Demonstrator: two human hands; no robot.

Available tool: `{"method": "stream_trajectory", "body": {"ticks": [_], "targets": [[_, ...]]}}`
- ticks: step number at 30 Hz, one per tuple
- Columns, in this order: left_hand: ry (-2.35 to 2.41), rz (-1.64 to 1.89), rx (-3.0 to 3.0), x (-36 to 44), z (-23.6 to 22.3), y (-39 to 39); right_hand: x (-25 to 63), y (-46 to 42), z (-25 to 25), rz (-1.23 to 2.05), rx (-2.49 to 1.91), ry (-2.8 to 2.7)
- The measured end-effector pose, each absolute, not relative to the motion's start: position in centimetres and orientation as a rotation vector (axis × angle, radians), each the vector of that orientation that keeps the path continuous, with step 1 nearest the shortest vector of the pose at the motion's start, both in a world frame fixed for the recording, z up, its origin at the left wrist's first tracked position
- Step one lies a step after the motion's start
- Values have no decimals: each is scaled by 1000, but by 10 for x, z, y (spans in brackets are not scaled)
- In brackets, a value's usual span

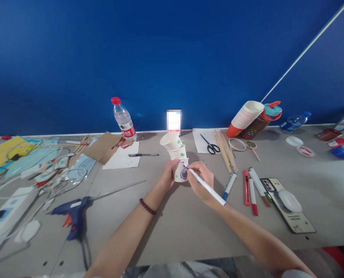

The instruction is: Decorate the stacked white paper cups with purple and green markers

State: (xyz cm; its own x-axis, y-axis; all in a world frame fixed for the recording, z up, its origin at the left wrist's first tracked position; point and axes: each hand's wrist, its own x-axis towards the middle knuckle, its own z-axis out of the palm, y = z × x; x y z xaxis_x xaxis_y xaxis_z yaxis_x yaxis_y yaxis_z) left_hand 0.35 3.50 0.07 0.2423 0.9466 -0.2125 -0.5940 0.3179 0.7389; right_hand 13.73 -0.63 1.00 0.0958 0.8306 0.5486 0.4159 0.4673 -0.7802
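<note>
A short stack of white paper cups point(177, 154) stands on the grey table point(172, 224), leaning to the left, with green dots and a purple ring drawn on them. My left hand point(167, 177) is closed round the bottom cup from the left. My right hand point(202, 179) grips a white marker with a blue end point(208, 188). Its tip touches the purple ring on the bottom cup.
A blue glue gun point(73, 214) lies at left beside cables and cut card. Behind are a water bottle point(124, 119), paper and a pen point(143, 155), scissors point(211, 146), wooden sticks point(224, 150), and a tilted cup stack point(245, 116). Markers point(254, 187) and a phone point(287, 204) lie at right.
</note>
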Motion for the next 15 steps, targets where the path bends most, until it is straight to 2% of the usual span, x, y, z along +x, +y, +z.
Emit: {"method": "stream_trajectory", "body": {"ticks": [15], "targets": [[736, 1135, 580, 4, 1, 36, 136, -6, 11, 415, -1154, -1528]]}}
